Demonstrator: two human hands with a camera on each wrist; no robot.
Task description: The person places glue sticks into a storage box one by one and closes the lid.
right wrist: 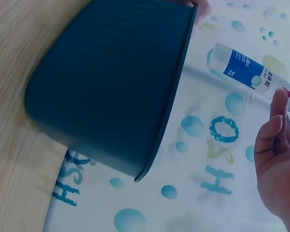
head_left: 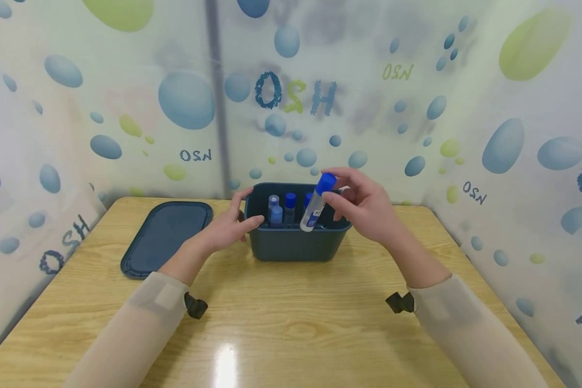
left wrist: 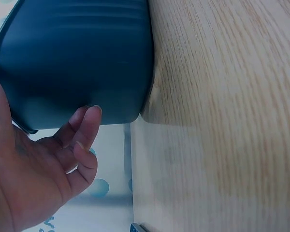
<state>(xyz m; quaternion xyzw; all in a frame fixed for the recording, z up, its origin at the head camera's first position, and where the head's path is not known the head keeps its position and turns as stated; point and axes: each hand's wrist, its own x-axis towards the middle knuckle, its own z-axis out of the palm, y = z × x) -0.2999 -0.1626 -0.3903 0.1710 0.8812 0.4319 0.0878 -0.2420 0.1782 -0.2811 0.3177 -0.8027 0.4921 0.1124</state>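
My right hand pinches a clear liquid glue bottle near its blue cap, tilted above a dark blue plastic bin. In the right wrist view, the bottle's blue-and-white label shows, and its clear end lies past the bin's rim. At the bin's left end, my left hand holds the rim, thumb at the front edge and index finger along the side. Its other fingers are bent by the outer wall in the left wrist view. Several similar bottles with blue or clear tops stand upright inside the bin.
A dark blue lid lies flat on the wooden table, left of the bin. Behind and at both sides hangs a curtain with blue and green spots and lettering, close behind the bin.
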